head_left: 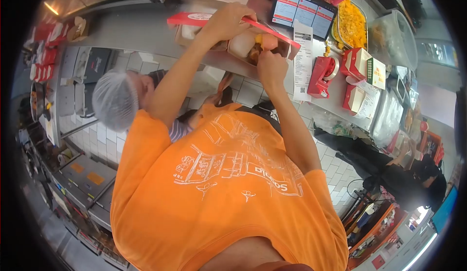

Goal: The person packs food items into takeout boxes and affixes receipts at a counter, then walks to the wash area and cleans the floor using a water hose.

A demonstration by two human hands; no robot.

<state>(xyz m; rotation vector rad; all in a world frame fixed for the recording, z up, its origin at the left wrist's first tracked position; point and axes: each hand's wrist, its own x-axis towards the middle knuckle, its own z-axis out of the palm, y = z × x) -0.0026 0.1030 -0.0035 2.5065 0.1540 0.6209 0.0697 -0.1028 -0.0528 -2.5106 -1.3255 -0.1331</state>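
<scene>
Gripping red cardboard lid (275,31), left hand (227,24); right hand (272,69), grip indeterminable, at open rectangular cardboard food box (239,60).

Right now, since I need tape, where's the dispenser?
In the head view, right of centre, the dispenser sits to the right of the right hand, between the receipt and red boxes.

The desk (131,34) looked like smooth grey metal with a soft sheen. The box (238,58) was made of card, its red lid (288,39) faintly glossy. The receipt (302,64) was thin, smooth white paper, and the tablet (302,12) had a glossy screen. The tape dispenser (319,82) looked like shiny red plastic, the tub (396,37) like clear plastic. The shirt (209,208) was matt orange cloth.
</scene>
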